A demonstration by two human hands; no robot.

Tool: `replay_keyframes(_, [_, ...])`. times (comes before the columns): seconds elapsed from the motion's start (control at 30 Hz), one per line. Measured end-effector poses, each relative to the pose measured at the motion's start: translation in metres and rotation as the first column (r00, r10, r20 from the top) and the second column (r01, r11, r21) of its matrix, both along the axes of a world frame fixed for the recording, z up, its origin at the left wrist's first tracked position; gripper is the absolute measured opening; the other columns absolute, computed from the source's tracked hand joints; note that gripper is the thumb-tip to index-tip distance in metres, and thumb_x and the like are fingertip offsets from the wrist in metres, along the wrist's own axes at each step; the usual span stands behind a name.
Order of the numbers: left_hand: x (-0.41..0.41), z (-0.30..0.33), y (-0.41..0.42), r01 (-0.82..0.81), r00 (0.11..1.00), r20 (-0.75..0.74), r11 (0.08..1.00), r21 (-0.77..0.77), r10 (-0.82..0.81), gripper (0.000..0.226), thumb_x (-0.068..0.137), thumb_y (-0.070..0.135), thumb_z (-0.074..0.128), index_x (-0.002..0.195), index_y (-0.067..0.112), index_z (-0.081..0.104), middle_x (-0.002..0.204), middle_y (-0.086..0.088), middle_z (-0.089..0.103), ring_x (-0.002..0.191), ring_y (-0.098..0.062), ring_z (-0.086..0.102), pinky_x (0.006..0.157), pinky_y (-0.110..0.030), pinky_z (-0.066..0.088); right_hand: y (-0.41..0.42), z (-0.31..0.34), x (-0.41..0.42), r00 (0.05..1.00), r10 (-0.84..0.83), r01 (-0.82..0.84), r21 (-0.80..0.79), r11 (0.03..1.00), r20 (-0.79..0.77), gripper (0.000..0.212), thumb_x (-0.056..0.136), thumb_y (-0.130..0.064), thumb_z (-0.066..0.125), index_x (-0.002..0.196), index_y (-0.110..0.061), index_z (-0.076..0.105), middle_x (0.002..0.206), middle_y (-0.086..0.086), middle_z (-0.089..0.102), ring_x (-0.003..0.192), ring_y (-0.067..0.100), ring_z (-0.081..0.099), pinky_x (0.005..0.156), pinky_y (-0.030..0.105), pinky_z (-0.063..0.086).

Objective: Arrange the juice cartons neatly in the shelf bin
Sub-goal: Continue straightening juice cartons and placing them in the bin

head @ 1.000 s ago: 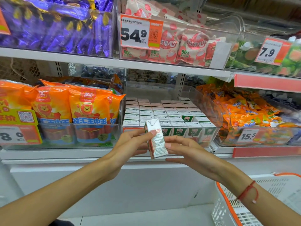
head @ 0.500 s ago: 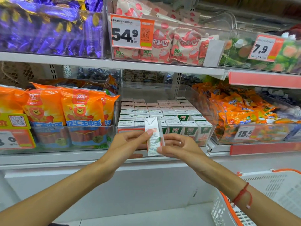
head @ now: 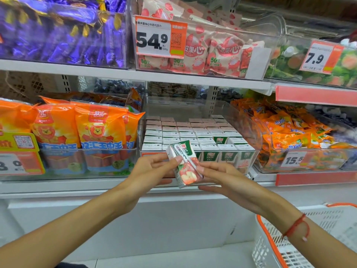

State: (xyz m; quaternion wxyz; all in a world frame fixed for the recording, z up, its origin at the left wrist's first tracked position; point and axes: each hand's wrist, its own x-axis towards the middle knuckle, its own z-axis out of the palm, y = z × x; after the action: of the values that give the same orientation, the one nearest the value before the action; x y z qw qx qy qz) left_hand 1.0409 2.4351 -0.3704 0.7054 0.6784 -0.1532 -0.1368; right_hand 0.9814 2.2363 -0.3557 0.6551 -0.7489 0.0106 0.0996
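A small juice carton [head: 185,165], white and green with red fruit on its face and a straw on its side, is held tilted in front of the shelf. My left hand [head: 152,171] pinches its upper left edge. My right hand [head: 222,178] holds its lower right side with fingers and thumb. Behind it stands the clear shelf bin [head: 255,132], filled with several rows of upright juice cartons [head: 193,132]; one green-topped carton [head: 219,140] faces differently from the rest.
Orange sausage packs [head: 81,130] fill the bin to the left, orange snack packs [head: 289,130] the bin to the right. An upper shelf [head: 135,74] with price tags hangs above. A white basket with an orange rim [head: 270,240] sits at lower right.
The carton has been turned in my hands, so its fruit-printed face and straw side now show and it leans more. Both hands stay in front of the bin.
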Motion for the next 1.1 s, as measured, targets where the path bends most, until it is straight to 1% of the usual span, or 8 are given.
replay_keyframes(0.1, [0.002,0.000,0.001,0.005,1.000,-0.010,1.000,0.001,-0.005,0.023,0.082,0.037,0.071,0.104,0.029,0.067,0.090,0.009,0.077,0.086,-0.005,0.073,0.063,-0.016,0.056,0.004,-0.002,0.000,0.999,0.039,-0.039,0.008,0.999,0.017,0.041,0.082,-0.034,0.067,0.121,-0.020,0.067,0.111,0.001,0.073,0.105,0.013,0.068,0.096,0.027,0.053])
replay_keyframes(0.2, [0.004,-0.004,0.002,-0.060,0.998,0.016,0.998,0.001,0.060,0.019,0.081,0.029,0.075,0.099,0.030,0.068,0.085,0.008,0.077,0.081,-0.005,0.073,0.061,-0.017,0.057,0.008,-0.005,0.002,0.991,-0.094,0.104,-0.105,0.989,0.097,0.045,0.073,-0.039,0.076,0.114,-0.022,0.068,0.102,-0.003,0.076,0.100,0.011,0.069,0.093,0.027,0.053])
replay_keyframes(0.37, [-0.001,-0.003,-0.004,-0.019,0.998,0.068,1.000,-0.008,0.020,0.017,0.081,0.022,0.076,0.088,0.035,0.067,0.081,0.015,0.076,0.079,-0.001,0.072,0.061,-0.012,0.055,0.017,-0.011,0.001,0.943,-0.211,0.271,-0.225,0.936,0.259,0.041,0.067,-0.027,0.088,0.101,-0.021,0.066,0.087,-0.003,0.073,0.077,0.012,0.070,0.073,0.023,0.057])
replay_keyframes(0.57, [-0.010,-0.001,-0.011,-0.130,0.955,0.271,0.991,0.024,0.118,0.033,0.068,0.028,0.085,0.094,0.037,0.065,0.073,0.032,0.069,0.076,0.011,0.067,0.057,-0.003,0.046,0.024,-0.014,-0.003,0.893,-0.146,0.308,-0.339,0.889,0.427,0.051,0.057,-0.043,0.087,0.100,-0.034,0.061,0.087,-0.010,0.070,0.080,0.010,0.067,0.076,0.028,0.056])
replay_keyframes(0.67, [-0.010,0.003,-0.007,-0.154,0.924,0.359,0.988,0.027,0.134,0.047,0.062,0.036,0.086,0.106,0.032,0.068,0.088,0.026,0.072,0.086,0.010,0.066,0.064,-0.006,0.049,0.019,-0.009,-0.005,0.929,-0.048,0.160,-0.279,0.947,0.368,0.044,0.073,-0.032,0.083,0.111,-0.039,0.062,0.101,-0.007,0.071,0.091,0.008,0.069,0.082,0.023,0.055])
replay_keyframes(0.73, [-0.009,0.005,-0.003,-0.163,0.890,0.441,0.985,0.062,0.119,0.061,0.059,0.041,0.086,0.116,0.033,0.065,0.101,0.024,0.071,0.096,0.008,0.063,0.072,-0.009,0.052,0.018,-0.002,-0.008,0.953,-0.019,0.070,-0.161,0.985,0.304,0.031,0.077,-0.040,0.074,0.107,-0.044,0.067,0.106,-0.011,0.072,0.099,0.004,0.068,0.084,0.018,0.054])
replay_keyframes(0.87, [-0.008,0.009,0.006,-0.156,0.743,0.669,0.976,0.155,0.012,0.067,0.066,0.030,0.087,0.122,0.044,0.054,0.119,0.030,0.059,0.111,0.007,0.056,0.085,-0.005,0.045,0.015,0.005,-0.008,0.952,-0.089,0.090,0.013,0.996,0.293,0.044,0.074,-0.052,0.063,0.103,-0.019,0.070,0.106,-0.001,0.073,0.104,0.012,0.068,0.092,0.024,0.053])
replay_keyframes(1.1, [-0.006,0.004,0.008,-0.128,0.618,0.781,0.967,0.219,-0.095,0.062,0.073,0.018,0.084,0.122,0.039,0.053,0.122,0.023,0.055,0.117,-0.002,0.053,0.093,-0.009,0.042,0.014,0.007,-0.011,0.935,-0.067,0.094,-0.063,0.994,0.347,0.037,0.074,-0.048,0.064,0.093,-0.018,0.070,0.085,-0.017,0.072,0.091,0.000,0.067,0.092,0.017,0.051])
